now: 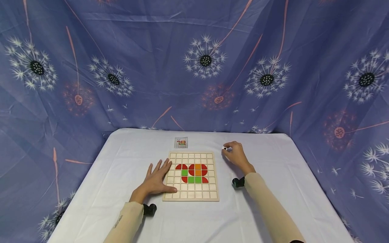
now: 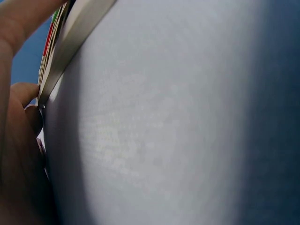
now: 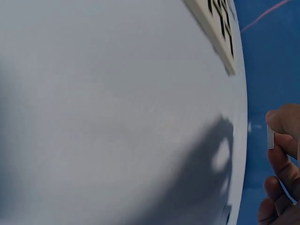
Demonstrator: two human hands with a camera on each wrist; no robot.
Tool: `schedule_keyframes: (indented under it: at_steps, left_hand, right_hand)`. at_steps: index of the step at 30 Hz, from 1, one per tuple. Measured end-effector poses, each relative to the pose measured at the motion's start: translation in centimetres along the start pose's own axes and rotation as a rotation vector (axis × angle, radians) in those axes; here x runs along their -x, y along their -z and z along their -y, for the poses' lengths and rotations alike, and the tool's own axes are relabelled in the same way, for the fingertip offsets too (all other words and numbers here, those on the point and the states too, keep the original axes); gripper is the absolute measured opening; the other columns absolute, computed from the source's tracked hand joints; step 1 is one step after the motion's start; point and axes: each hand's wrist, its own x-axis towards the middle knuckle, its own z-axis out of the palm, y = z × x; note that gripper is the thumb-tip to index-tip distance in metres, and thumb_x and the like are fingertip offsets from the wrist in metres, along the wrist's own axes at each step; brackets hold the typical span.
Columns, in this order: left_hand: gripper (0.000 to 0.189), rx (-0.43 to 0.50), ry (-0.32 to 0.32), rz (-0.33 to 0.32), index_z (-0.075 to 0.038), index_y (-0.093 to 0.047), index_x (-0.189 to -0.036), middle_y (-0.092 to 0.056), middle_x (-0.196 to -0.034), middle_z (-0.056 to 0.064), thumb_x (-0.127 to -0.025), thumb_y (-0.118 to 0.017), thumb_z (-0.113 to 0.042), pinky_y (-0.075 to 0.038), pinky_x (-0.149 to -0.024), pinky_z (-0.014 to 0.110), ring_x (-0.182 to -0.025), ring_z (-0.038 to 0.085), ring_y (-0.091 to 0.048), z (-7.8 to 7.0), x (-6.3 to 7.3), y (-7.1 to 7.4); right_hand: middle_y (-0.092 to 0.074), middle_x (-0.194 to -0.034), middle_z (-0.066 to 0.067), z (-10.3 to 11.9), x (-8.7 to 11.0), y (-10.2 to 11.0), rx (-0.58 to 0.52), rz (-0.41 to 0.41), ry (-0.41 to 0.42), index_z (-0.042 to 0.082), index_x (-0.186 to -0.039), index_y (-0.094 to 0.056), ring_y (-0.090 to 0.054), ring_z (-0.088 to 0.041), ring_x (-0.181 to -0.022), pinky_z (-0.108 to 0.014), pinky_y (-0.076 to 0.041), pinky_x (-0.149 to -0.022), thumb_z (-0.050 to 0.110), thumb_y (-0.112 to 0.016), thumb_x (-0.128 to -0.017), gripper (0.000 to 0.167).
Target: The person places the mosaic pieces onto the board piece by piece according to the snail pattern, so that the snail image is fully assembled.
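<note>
A square wooden grid board lies on the table, with red, green and orange tiles set in its middle cells. My left hand rests spread along the board's left edge, its thumb over the lower left cells. In the left wrist view the board's side shows beside the fingers. Off the board's upper right corner, my right hand pinches a small white tile with a black dot between thumb and fingers. The right wrist view shows that tile edge-on, held up off the cloth.
Behind the board lies a small card printed with a similar coloured pattern on a grid. A white cloth covers the table. Blue fabric with dandelion prints hangs around its back and sides. Each wrist carries a black camera.
</note>
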Motion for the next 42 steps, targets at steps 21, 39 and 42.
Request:
schedule_keyframes:
  at_steps: [21, 39, 42]
  left_hand:
    - [0.131, -0.013, 0.011, 0.009, -0.015, -0.021, -0.166, -0.012, -0.174, 0.008, -0.066, -0.083, -0.071, 0.008, -0.125, 0.065, -0.161, 0.04, -0.006, -0.1, -0.1, 0.1]
    - [0.131, -0.023, 0.005, 0.008, -0.015, -0.02, -0.166, -0.011, -0.174, 0.007, -0.066, -0.081, -0.074, 0.008, -0.125, 0.064, -0.161, 0.039, -0.005, 0.0, -0.1, -0.1]
    - [0.131, -0.014, 0.005, 0.008, -0.015, -0.02, -0.166, -0.011, -0.174, 0.008, -0.066, -0.082, -0.074, 0.009, -0.125, 0.064, -0.161, 0.039, -0.005, 0.0, -0.1, 0.0]
  right_hand:
    - [-0.071, -0.117, -0.016, 3.0, -0.7, -3.4, 0.023, 0.054, 0.04, 0.001, -0.116, -0.076, -0.056, -0.036, -0.12, -0.051, -0.046, -0.108, 0.019, -0.075, -0.093, 0.029]
    - [-0.069, -0.121, -0.014, 5.1, -0.6, -6.0, 0.013, 0.102, 0.109, 0.003, -0.117, -0.076, -0.056, -0.032, -0.115, -0.048, -0.052, -0.098, 0.02, -0.074, -0.095, 0.028]
    - [-0.068, -0.121, -0.014, 5.4, -0.6, -6.1, 0.015, 0.107, 0.11, 0.003, -0.118, -0.076, -0.056, -0.033, -0.115, -0.048, -0.052, -0.099, 0.021, -0.074, -0.096, 0.028]
